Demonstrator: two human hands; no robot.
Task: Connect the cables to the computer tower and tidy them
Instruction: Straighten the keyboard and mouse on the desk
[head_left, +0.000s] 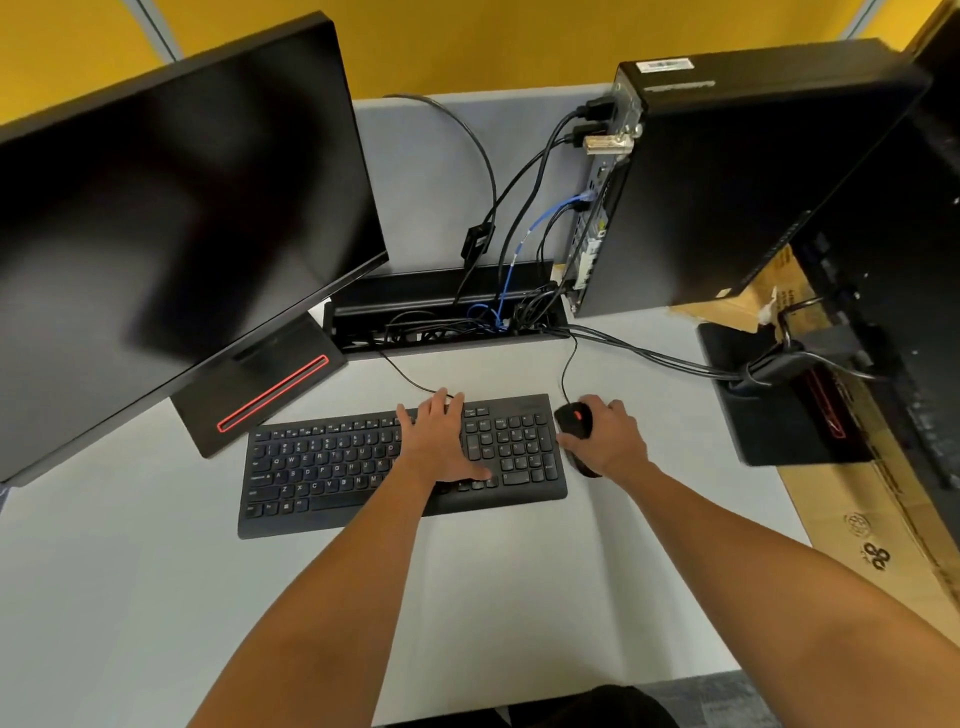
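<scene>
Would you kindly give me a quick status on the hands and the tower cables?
Left hand flat on keyboard. Right hand gripping mouse. Cables plugged into tower, slack bundled in desk tray. Nothing obstructing.

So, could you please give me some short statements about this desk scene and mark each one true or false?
1. The right hand rests on the black computer mouse with a red wheel. True.
2. The left hand holds the thin blue network cable. False: it lies flat on the black full-size keyboard.
3. The blue cable is plugged into the back of the black computer tower. True.
4. The large black monitor shows a bright picture. False: its screen is dark.
5. The keyboard lies right of the mouse. False: left of it.
</scene>
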